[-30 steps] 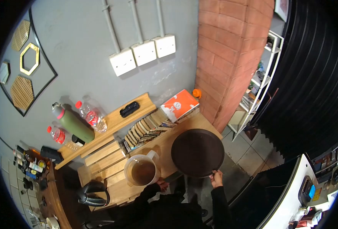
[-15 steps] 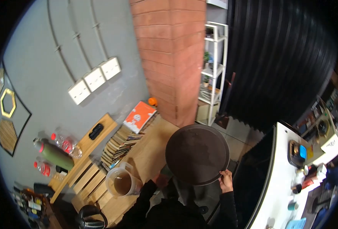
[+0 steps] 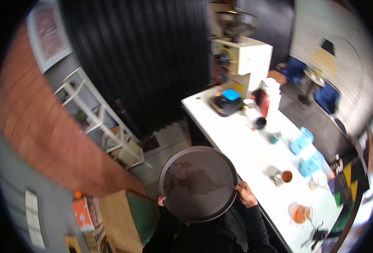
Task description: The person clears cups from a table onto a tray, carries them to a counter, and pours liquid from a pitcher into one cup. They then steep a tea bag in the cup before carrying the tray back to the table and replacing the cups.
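Observation:
A round dark brown tray [image 3: 195, 202] is held out in front of my body, its inner surface marked with wet patches. My right hand [image 3: 246, 195] grips its right rim, thumb on top. On the opposite side my left hand [image 3: 162, 201] holds the left edge; only a few fingertips show, the rest being hidden beneath the tray. The tray's right side is close to the edge of the white counter [image 3: 237, 147].
The counter carries a glass pitcher of amber liquid [image 3: 299, 214], a white cup [image 3: 278, 179], light blue containers [image 3: 311, 164], a black scale-like device [image 3: 225, 105] and a cream grinder-like machine [image 3: 254, 55]. A white shelf rack [image 3: 100, 122] and wooden bench [image 3: 118, 219] stand left.
The view has swung right from the bench and brick pillar toward the white counter. My left hand, free of the tray before, now holds its left edge. Wet patches now show on the tray.

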Demonstrator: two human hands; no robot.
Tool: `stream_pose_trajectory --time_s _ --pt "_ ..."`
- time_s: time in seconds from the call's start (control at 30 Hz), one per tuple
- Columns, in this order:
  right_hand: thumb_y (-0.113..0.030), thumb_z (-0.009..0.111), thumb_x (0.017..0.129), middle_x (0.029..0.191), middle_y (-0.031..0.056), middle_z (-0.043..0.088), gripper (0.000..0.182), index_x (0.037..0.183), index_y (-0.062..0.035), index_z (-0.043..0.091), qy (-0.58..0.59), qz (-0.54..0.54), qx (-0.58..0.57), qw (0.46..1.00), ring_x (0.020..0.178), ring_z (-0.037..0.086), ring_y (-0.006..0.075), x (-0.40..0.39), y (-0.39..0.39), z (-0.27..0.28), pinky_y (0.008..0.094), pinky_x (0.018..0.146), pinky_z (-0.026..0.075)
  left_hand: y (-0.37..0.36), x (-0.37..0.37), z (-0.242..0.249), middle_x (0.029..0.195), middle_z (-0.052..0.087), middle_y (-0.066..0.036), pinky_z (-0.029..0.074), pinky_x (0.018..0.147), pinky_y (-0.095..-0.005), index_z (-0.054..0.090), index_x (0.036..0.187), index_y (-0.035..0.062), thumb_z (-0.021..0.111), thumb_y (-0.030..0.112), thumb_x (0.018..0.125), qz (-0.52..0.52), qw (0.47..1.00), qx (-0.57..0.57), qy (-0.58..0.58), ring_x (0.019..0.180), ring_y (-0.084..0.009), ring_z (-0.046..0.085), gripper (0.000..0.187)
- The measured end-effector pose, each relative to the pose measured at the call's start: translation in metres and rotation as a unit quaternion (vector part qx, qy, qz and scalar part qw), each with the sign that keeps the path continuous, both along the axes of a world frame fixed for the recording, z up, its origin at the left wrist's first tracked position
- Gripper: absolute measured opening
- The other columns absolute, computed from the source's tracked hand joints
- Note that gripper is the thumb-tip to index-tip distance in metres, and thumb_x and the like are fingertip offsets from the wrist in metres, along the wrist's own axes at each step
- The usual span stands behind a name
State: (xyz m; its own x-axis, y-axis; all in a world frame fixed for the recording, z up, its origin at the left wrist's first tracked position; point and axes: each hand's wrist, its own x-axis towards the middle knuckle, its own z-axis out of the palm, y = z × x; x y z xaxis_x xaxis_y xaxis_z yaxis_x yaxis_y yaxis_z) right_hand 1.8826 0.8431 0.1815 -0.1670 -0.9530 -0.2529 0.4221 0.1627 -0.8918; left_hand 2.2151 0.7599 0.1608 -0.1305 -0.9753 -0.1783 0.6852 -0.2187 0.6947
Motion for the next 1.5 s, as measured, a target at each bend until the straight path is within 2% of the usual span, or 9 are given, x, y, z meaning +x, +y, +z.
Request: stream_pose_trajectory --time_s 0.13,0.37,0.53,0.77,0.87,1.0,1.13,1.3,1.5 --pt "-0.024 0.051 0.096 0.096 0.0073 0.064 0.032 0.109 0.0046 0.059 0.150 -0.101 0.003 0.984 0.080 0.061 0.0156 -0.022 0.041 0.032 0.0258 0.072 0.050 -0.015 -0.049 -0.025 0.116 0.059 -0.019 0.044 0.095 -0.0427 0.056 0.114 -0.0022 0.049 0.050 0.088 -0.126 0.990 0.040 -0.041 0.105 -0.0302 0.057 0.059" --pt "-0.009 0.046 0.095 0.078 0.0148 0.060 0.022 0.108 0.0090 0.051 0.103 -0.432 0.021 0.896 0.059 0.061 0.0167 -0.079 0.079 -0.006 0.0283 0.055 0.055 -0.043 -0.125 -0.039 0.115 0.059 -0.019 0.044 0.095 -0.0424 0.057 0.114 -0.0025 0.049 0.049 0.087 -0.254 0.961 0.066 -0.090 0.104 -0.0301 0.057 0.059" --pt "-0.012 0.049 0.095 0.086 0.0202 0.063 0.039 0.124 0.0127 0.041 0.096 -0.448 -0.001 0.889 0.060 0.064 0.0188 -0.080 0.071 -0.005 0.0288 0.054 0.056 -0.060 -0.156 -0.044 0.115 0.059 -0.019 0.044 0.095 -0.0422 0.057 0.113 -0.0027 0.049 0.049 0.087 -0.306 0.942 0.080 -0.115 0.104 -0.0301 0.057 0.058" --pt "-0.017 0.051 0.095 0.086 0.0108 0.063 0.048 0.134 0.0050 0.034 0.063 -0.482 0.043 0.873 0.056 0.058 0.0118 -0.073 0.043 -0.001 0.0252 0.051 0.049 -0.101 -0.179 -0.057 0.114 0.060 -0.019 0.044 0.095 -0.0420 0.057 0.112 -0.0030 0.049 0.048 0.087 -0.348 0.925 0.091 -0.120 0.104 -0.0301 0.057 0.057" --pt "-0.022 0.051 0.095 0.099 0.0134 0.060 0.043 0.130 0.0013 0.041 -0.038 -0.484 -0.027 0.874 0.066 0.059 0.0134 -0.078 0.034 0.001 0.0262 0.057 0.050 -0.125 -0.185 -0.063 0.114 0.060 -0.019 0.044 0.095 -0.0419 0.057 0.112 -0.0031 0.049 0.047 0.087 -0.364 0.919 0.096 -0.114 0.103 -0.0300 0.057 0.057" --pt "-0.028 0.049 0.097 0.086 0.0137 0.061 0.037 0.096 0.0084 0.058 -0.018 -0.612 -0.013 0.791 0.067 0.058 0.0152 -0.078 0.017 -0.001 0.0282 0.060 0.051 -0.163 -0.185 -0.071 0.113 0.060 -0.019 0.044 0.095 -0.0417 0.058 0.111 -0.0032 0.050 0.047 0.087 -0.385 0.911 0.105 -0.106 0.103 -0.0300 0.057 0.056" --pt "-0.028 0.047 0.098 0.068 0.0042 0.052 0.036 0.077 0.0009 0.053 0.031 -0.671 -0.030 0.740 0.060 0.050 0.0105 -0.077 0.012 -0.022 0.0243 0.055 0.040 -0.204 -0.175 -0.077 0.113 0.060 -0.019 0.044 0.095 -0.0416 0.058 0.111 -0.0034 0.050 0.046 0.087 -0.396 0.906 0.112 -0.095 0.103 -0.0300 0.057 0.056" --pt "-0.029 0.045 0.098 0.065 0.0019 0.046 0.038 0.071 -0.0029 0.048 0.076 -0.661 -0.003 0.747 0.057 0.045 0.0101 -0.054 -0.009 0.013 0.0243 0.053 0.036 -0.259 -0.154 -0.080 0.113 0.060 -0.019 0.044 0.094 -0.0414 0.058 0.110 -0.0036 0.050 0.046 0.087 -0.404 0.903 0.118 -0.083 0.102 -0.0300 0.057 0.055" --pt "-0.028 0.045 0.098 0.071 0.0023 0.048 0.032 0.077 -0.0036 0.049 0.097 -0.520 -0.025 0.848 0.060 0.046 0.0102 -0.008 -0.083 0.070 0.0240 0.053 0.037 -0.323 -0.106 -0.082 0.112 0.061 -0.019 0.045 0.094 -0.0412 0.058 0.110 -0.0039 0.050 0.045 0.087 -0.390 0.910 0.121 -0.078 0.102 -0.0299 0.058 0.054"
